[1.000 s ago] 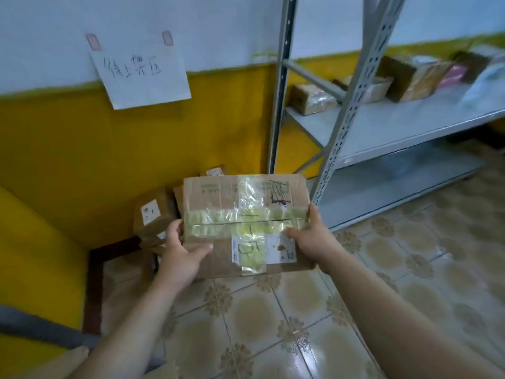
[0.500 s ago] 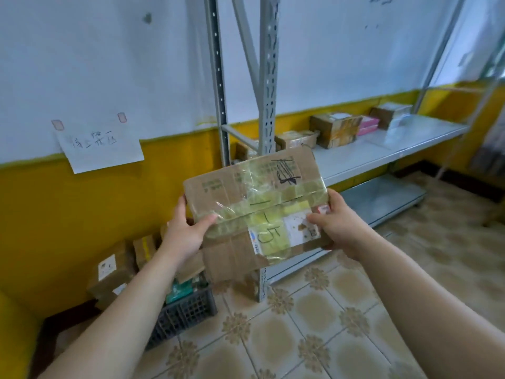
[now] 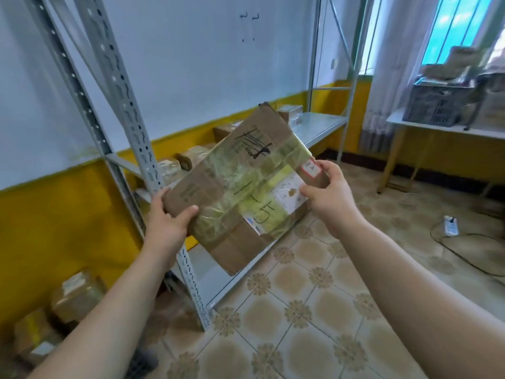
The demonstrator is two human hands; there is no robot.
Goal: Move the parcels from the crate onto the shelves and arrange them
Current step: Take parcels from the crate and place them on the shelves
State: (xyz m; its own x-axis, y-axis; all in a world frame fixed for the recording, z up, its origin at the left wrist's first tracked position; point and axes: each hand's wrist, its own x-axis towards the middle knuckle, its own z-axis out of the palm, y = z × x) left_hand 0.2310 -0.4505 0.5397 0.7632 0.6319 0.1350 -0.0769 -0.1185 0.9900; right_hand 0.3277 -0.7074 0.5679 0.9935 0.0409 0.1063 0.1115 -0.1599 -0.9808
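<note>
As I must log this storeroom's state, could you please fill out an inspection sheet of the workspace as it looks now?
Surface: middle shelf of the grey metal rack; patterned tile floor.
Job's things: taped parcel held tilted in front of the rack; other parcels on the shelf by the wall; more boxes low at the left.
Clutter: dark crate and boxes on the table at the right.
Grippers: left hand grips the parcel's lower left edge; right hand holds its right edge.
Cables: corded power strip on the tiles at the right.
Surroundings: white and yellow wall, curtained window.
</note>
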